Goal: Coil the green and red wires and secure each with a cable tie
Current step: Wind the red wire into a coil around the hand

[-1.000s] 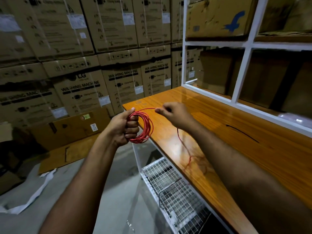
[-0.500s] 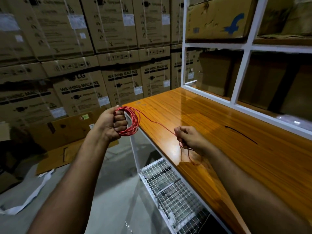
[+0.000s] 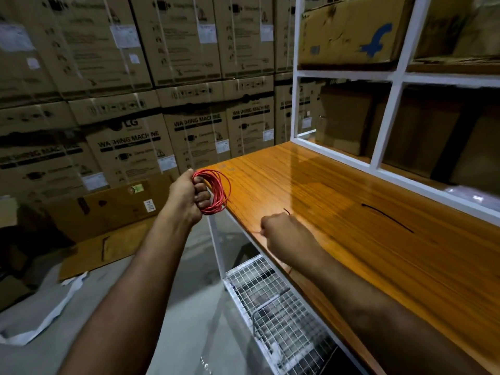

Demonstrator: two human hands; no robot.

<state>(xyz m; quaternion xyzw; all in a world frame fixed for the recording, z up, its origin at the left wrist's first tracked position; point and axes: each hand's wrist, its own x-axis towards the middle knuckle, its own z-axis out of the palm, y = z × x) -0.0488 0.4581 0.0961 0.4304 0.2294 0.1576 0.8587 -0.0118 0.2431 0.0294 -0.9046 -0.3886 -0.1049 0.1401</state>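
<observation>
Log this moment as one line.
left hand grips red wire coil | right hand pinches loose tail | cable tie untouched on table

The wire (image 3: 216,192) was bright red, looped in many thin rings. The table (image 3: 351,212) was shiny orange wood with long dark stripes in its grain, and a thin black line (image 3: 387,218) lay across it. The shelf frame (image 3: 389,109) was white. The wire basket (image 3: 273,299) was pale grey with a pattern of little squares. The boxes (image 3: 130,150) were brown with black letters and white labels. One box (image 3: 349,31) had a blue mark. The floor (image 3: 173,315) was grey.
</observation>
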